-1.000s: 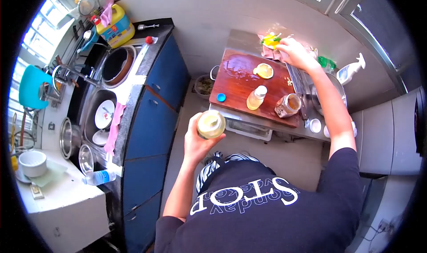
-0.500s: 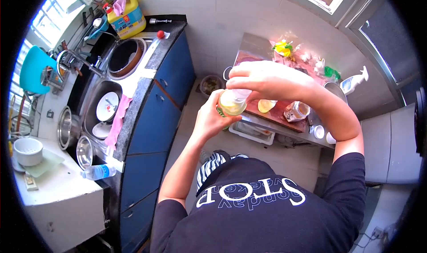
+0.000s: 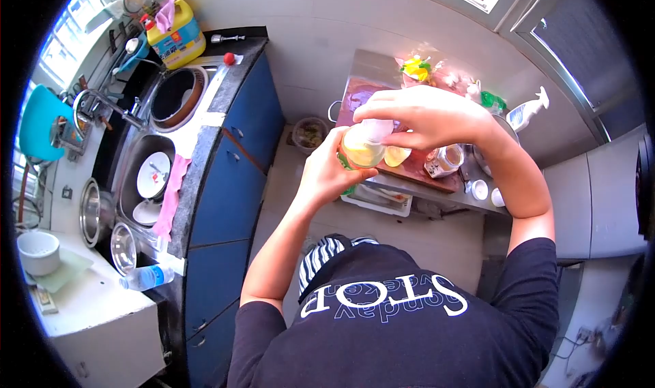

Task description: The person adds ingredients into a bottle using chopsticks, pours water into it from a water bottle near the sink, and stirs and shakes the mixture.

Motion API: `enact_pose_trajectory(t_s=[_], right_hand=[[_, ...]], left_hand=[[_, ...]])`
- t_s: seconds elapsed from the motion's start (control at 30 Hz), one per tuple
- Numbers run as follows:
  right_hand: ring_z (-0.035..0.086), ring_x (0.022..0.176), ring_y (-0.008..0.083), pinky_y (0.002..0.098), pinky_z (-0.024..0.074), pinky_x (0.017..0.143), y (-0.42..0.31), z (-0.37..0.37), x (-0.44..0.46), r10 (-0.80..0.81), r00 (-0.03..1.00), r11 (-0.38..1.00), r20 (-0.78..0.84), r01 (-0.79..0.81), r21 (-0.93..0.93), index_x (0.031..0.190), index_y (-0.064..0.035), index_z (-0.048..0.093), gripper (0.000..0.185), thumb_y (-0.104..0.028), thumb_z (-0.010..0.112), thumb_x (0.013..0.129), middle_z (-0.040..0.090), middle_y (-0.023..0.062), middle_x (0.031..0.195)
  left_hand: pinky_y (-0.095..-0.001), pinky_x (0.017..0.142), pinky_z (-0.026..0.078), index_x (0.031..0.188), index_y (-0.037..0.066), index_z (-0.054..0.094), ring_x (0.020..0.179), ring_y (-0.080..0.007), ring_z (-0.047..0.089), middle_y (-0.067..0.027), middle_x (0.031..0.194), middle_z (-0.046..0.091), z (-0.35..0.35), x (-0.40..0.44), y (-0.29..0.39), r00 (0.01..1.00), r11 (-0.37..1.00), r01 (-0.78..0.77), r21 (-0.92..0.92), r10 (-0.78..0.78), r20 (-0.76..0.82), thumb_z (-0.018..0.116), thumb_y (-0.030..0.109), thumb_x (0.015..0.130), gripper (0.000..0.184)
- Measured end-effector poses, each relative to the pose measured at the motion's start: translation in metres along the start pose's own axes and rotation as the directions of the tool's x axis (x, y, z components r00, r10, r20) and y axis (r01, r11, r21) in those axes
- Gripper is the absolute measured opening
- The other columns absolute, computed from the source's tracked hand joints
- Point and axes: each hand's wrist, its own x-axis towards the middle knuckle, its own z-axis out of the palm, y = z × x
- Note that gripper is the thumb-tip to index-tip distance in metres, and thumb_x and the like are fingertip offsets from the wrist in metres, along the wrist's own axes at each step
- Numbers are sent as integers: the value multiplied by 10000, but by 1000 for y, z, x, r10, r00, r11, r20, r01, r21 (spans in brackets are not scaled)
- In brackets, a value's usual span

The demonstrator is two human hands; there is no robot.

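Observation:
My left hand (image 3: 326, 164) is wrapped round a clear jar (image 3: 361, 151) with pale yellow-green contents and some green low on its side. Above it my right hand (image 3: 437, 115) arches over, thumb and fingers closed about a whitish translucent piece (image 3: 376, 127) at the jar's mouth. Whether that piece is a lid or a small cup I cannot tell. Beyond the hands, a second yellow item (image 3: 396, 156) and a labelled glass jar (image 3: 445, 161) stand on a reddish cutting board (image 3: 426, 180). White caps (image 3: 479, 189) lie beside the board.
On the right of the low table are a spray bottle (image 3: 527, 112) and a metal pan (image 3: 510, 130). The sink (image 3: 133, 166) at left holds dishes; a pink cloth (image 3: 172, 197) hangs over its edge. A water bottle (image 3: 148, 277) lies at the counter's near end.
The view has shifted slightly. The jar leans more toward me, its contents show more, and the right hand has turned a little over the whitish piece. Both hands keep their holds.

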Motion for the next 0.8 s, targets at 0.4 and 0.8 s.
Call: enact_pose_trajectory(t_s=[0.4,0.8], right_hand=[[625,930,279,351,501,774,-29,-30,-14,484,868,868,110,-461,-184,1249,-108,539,501,-386,637,844,631,157,1055],[614,737,310,372,516,628,-32,31,-97,126,990,992,-63,-126,0,1033,-63,580,305,-274,638,821,560,110,953]], left_hand=[[-352,887,479,1211,75,493,1045,-276,605,-133,1125,612,18,2,14,986,982,-135,130,120,119,856,304,600,747],[-352,907,467,1209,46,490,1056,-272,587,-142,1124,596,59,-18,2,948,992,-113,-58,125,294,877,267,564,784]])
